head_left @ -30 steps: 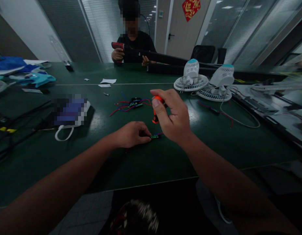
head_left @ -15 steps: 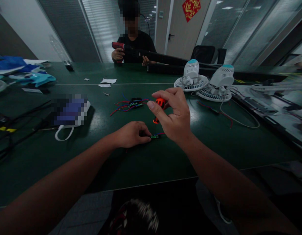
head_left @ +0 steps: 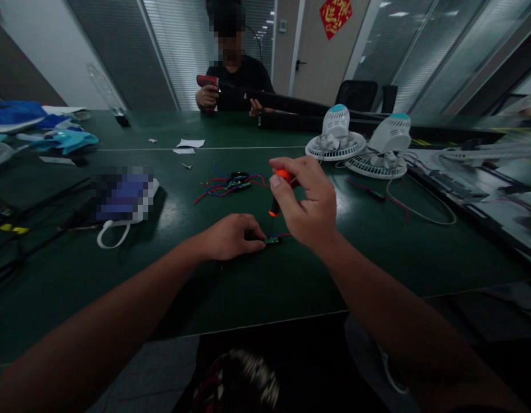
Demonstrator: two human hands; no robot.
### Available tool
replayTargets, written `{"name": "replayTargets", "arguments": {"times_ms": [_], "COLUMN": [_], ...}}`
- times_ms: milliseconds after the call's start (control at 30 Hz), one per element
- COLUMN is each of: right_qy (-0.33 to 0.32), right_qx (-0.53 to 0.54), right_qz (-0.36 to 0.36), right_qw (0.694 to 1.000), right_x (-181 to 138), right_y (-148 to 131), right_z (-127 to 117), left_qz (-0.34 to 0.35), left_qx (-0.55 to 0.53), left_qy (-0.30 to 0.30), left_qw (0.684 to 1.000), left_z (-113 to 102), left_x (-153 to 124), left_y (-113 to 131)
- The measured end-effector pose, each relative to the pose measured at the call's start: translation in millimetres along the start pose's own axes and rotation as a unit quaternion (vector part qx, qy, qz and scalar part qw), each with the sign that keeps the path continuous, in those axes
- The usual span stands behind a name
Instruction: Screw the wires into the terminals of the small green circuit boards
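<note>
My right hand [head_left: 306, 198] grips an orange and black screwdriver [head_left: 274, 207] by its handle, fingers closed around the upper end. The screwdriver stands nearly upright, and its thin shaft points down to a small green circuit board [head_left: 272, 240]. Whether the tip touches the board is too small to tell. My left hand [head_left: 235, 236] rests on the table and pinches the board's left end between thumb and fingers. A red and a blue wire run off the board's right side, partly behind my right hand.
Beyond my hands lie several circuit boards with wires [head_left: 237, 182]. Two white fans [head_left: 336, 137] stand behind to the right, near another wired board [head_left: 376, 195]. A phone [head_left: 125, 195] with a white strap lies left. Across the green table [head_left: 265, 304], a person holds a red drill [head_left: 207, 81].
The screwdriver has turned a little in my right hand, whose fingers have shifted slightly on the handle. My left hand and the board stay in place.
</note>
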State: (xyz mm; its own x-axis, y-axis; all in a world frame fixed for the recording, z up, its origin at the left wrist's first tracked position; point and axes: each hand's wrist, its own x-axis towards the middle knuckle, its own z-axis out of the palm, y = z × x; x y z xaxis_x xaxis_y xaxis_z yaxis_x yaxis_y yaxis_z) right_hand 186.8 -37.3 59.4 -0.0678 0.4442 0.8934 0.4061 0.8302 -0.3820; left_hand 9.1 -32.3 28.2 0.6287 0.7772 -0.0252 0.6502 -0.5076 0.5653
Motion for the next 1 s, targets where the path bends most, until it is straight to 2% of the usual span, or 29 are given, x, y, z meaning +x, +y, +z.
{"name": "replayTargets", "arguments": {"times_ms": [367,1000], "right_qy": [0.008,0.005], "right_qx": [0.010,0.019], "right_qz": [0.033,0.013], "right_qw": [0.999,1.000], "right_x": [-1.5,-0.7], "right_y": [-2.7,-1.1], "right_z": [2.6,1.0], "left_qz": [0.005,0.011], "left_qx": [0.001,-0.001], "left_qy": [0.005,0.004], "left_qw": [1.000,1.000], "left_z": [0.8,0.3], "left_x": [-0.6,-0.3], "left_y": [-0.3,-0.4]}}
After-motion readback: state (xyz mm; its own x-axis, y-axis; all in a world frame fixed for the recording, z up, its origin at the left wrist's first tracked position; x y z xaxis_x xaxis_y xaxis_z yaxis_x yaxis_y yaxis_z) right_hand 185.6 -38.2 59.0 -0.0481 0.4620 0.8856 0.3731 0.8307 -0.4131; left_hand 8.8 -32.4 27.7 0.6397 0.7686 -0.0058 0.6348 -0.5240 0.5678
